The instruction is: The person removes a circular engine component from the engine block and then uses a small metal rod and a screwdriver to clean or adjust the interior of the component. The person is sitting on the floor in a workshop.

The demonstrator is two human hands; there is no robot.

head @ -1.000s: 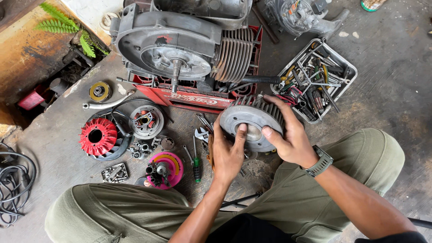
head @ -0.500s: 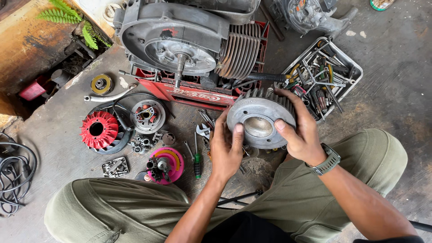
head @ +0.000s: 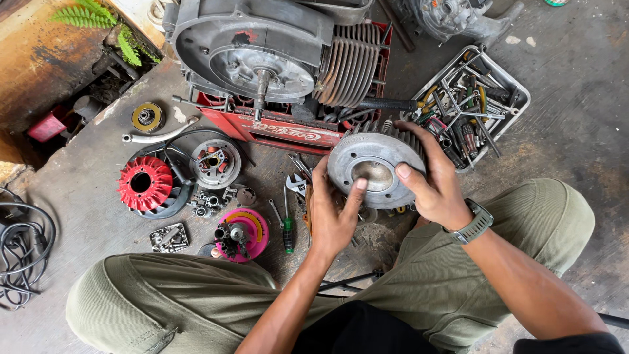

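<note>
I hold a round grey finned cylinder head [head: 367,154] in both hands, its flat face with a central dome turned up at me. My left hand [head: 331,213] grips its near left edge, thumb pressed on the face. My right hand [head: 432,177], with a watch on the wrist, wraps its right side, thumb on the face. The head hangs just in front of a grey engine block [head: 262,49] with a finned cylinder [head: 350,62], which rests on a red crate [head: 275,128].
A grey tray of tools [head: 511,85] lies at the right. On the concrete lie a red fan wheel [head: 141,183], a stator plate [head: 216,164], a pink disc with parts [head: 252,226], a green-handled screwdriver [head: 287,229], wrenches [head: 298,180] and black cables [head: 19,249]. My knees frame the space.
Both hands have carried the cylinder head slightly up and towards the engine, and turned it a little. My left thumb has slid onto its face.
</note>
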